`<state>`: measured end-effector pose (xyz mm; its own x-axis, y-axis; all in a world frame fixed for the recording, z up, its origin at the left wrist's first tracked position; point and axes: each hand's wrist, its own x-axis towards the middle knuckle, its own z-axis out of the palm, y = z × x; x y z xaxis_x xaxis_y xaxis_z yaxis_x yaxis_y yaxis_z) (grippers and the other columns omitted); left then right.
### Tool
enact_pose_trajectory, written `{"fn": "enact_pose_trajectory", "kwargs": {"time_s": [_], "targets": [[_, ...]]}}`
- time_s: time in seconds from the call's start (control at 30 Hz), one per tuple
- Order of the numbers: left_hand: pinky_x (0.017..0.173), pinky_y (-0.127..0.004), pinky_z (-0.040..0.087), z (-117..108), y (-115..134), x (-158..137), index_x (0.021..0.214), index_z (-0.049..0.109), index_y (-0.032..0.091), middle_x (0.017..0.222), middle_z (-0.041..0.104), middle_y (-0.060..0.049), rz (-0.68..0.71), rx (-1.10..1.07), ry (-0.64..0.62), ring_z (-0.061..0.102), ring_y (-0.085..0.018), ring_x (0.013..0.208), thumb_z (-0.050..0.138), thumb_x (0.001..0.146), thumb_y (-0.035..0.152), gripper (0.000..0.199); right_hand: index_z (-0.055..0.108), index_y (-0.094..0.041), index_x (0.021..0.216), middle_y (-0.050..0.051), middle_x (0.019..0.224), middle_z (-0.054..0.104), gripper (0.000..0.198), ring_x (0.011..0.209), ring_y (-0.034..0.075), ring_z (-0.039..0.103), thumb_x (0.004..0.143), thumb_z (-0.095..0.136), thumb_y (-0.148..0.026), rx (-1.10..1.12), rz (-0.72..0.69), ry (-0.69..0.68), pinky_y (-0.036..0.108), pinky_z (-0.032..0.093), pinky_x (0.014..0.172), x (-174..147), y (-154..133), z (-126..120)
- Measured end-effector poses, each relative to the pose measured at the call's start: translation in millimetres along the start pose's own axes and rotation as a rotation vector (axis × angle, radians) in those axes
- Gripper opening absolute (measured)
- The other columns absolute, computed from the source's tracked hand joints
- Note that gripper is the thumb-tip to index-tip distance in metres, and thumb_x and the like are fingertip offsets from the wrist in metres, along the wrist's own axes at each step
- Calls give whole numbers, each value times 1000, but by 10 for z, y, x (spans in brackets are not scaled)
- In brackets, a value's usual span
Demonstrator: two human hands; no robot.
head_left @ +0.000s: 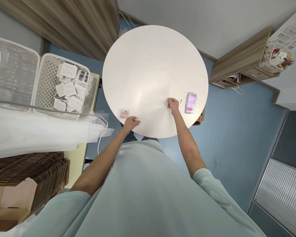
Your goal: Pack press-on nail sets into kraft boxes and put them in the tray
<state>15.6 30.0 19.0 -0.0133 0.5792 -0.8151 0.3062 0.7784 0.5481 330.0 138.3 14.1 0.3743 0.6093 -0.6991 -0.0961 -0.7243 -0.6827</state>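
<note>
A thin, whitish see-through sheet (153,110) lies over the round white table (128,56), its outline faint against the tabletop. At its right edge my right hand (173,104) is closed, with the fingertips pinched on it. My left hand (131,123) is near the table's front edge, thumb and fingers drawn together at the sheet's lower left side. Just beyond the left hand sits a small clear case (123,114) holding several pinkish press-on nails. To the right of my right hand are a small dark thin item (181,101) and a blurred purple item (191,102).
On the left, a white basket (45,89) holds several white packets, beside another bin of clear plastic cases (14,72). Below them lie white sheets of packing material (39,131) and stacked cardboard boxes (46,177). A wooden cabinet (244,59) stands at the right.
</note>
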Motion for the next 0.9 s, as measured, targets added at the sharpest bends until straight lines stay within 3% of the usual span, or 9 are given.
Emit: {"fn": "enact_pose_trajectory", "kwargs": {"time_s": [0.2,0.37,0.57,0.77,0.9], "targets": [[83,-35,60,9,-100,56,108,73,20,105,83,-10,-17,56,73,82,-28,94,86,69,36,44,65,-21,102,-1,85,76,30,68,13,71,94,87,-40,-105,6,6,24,55,65,-166,300,70],[86,-37,60,34,45,134,111,71,20,107,83,-11,22,80,84,82,-28,96,83,73,35,43,67,-23,119,-3,91,72,48,79,17,77,84,88,-49,-231,-33,48,27,58,75,-651,850,33],[88,-37,59,40,222,136,112,70,20,106,82,-11,47,113,66,82,-28,97,82,74,32,42,69,-24,123,0,96,74,42,89,20,75,84,79,-39,-355,33,113,30,58,82,-1172,1341,3],[92,-41,58,-69,275,102,117,71,22,107,82,-10,127,281,33,79,-32,102,79,82,32,37,71,-23,117,0,94,73,37,85,20,73,84,76,-37,-345,40,163,30,57,81,-1230,1416,-78],[102,-47,56,-270,238,84,133,68,21,121,80,-14,317,497,59,73,-36,118,66,92,28,42,70,-22,113,0,94,73,34,83,19,73,82,77,-36,-365,24,222,30,56,82,-1158,1370,-155]]}}
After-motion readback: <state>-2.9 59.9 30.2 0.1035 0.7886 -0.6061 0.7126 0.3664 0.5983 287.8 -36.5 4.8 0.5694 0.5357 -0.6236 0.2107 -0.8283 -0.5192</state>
